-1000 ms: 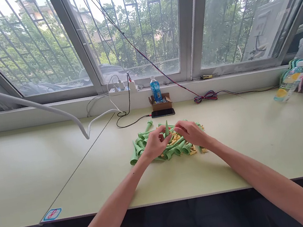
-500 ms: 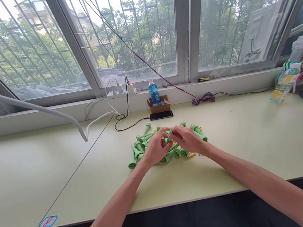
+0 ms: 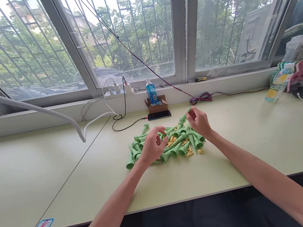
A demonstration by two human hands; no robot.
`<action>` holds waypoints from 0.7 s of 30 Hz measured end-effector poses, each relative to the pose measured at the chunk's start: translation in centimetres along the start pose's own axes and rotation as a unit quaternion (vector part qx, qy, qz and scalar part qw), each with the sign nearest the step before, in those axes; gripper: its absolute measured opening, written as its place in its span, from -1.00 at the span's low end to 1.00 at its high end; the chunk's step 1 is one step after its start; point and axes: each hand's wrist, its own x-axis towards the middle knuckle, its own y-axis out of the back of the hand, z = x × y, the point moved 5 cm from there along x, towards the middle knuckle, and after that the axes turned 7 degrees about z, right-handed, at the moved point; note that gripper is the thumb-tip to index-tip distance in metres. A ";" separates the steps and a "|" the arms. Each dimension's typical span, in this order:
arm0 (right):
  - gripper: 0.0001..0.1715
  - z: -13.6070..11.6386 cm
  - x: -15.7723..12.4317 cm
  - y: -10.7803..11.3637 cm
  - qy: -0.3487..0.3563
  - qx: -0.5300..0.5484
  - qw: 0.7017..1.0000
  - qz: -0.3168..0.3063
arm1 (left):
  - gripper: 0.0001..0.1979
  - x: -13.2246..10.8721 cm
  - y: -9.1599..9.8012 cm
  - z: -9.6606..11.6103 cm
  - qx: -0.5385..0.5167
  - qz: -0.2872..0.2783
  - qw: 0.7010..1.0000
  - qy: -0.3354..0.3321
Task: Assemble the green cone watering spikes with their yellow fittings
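Several green plastic cone-shaped spikes (image 3: 175,151), each with a wide ribbed collar, lie in a loose pile on the table. Small yellow pieces (image 3: 170,140) are scattered among them. Over the left part of the pile hovers my left hand (image 3: 152,146), fingers curved and apart with nothing seen between them. My right hand (image 3: 200,121), at the pile's far right, pinches a green spike (image 3: 183,119) near its narrow tip. That spike's wide end points down and left toward the other spikes.
Behind the pile, a phone (image 3: 159,115) on a cable lies before a small cardboard box (image 3: 158,108) with a blue-labelled bottle (image 3: 152,93). A bundled cable (image 3: 201,98) lies right of these. A white tube (image 3: 51,107) arches across the left. Bottles and a pink clip (image 3: 299,76) stand far right.
My hands have moved apart. The right hand went right and away from me with a green spike, while the left stayed over the pile and its fingers opened.
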 end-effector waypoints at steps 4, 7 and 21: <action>-0.74 2.9 0.6 -0.1 -0.009 -0.035 0.999 -0.032 | -0.81 0.0 -0.2 0.0 0.017 -0.010 1.000 -0.012; -0.72 4.1 0.7 -0.6 0.004 -0.043 0.997 -0.059 | -0.84 0.0 -0.2 -0.1 0.023 -0.012 1.000 -0.016; -0.70 5.3 0.7 -2.6 0.024 -0.059 0.990 -0.124 | -0.85 0.0 -0.3 0.0 0.027 -0.024 0.999 -0.015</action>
